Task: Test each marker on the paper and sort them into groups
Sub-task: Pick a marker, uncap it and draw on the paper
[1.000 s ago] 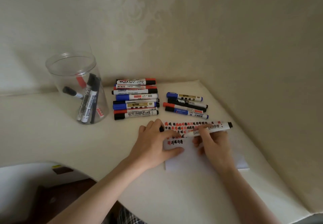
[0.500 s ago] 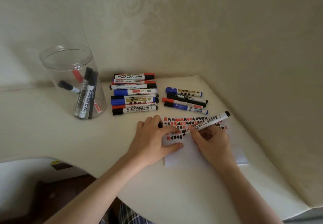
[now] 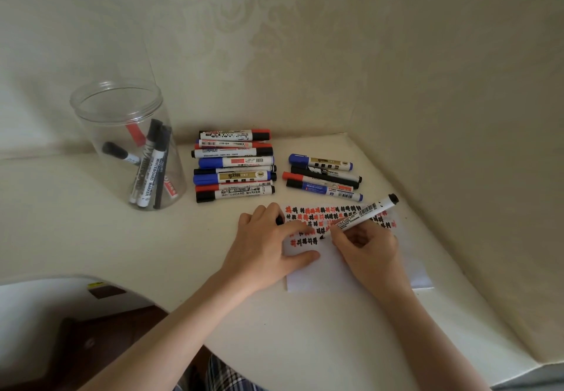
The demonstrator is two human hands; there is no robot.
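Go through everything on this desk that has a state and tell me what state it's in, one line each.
Marker in right hand: uncapped, tilted, tip on the paper.
Cap: off, under the left fingers.
Paper: flat, top rows filled with red and black marks.
Jar: upright, lidless, holding a few markers.
Larger marker group: capped, lying stacked.
Smaller marker group: capped, lying side by side.
Left hand: pressing the paper.
Right hand: gripping the marker.

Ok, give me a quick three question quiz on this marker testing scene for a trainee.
1. True or false: the right hand holds a marker with its tip on the paper.
2. Which hand presses the paper flat?
3. Where do the markers not lying on the table stand: A) jar B) box C) drawer?

Key: 1 true; 2 the left hand; 3 A.
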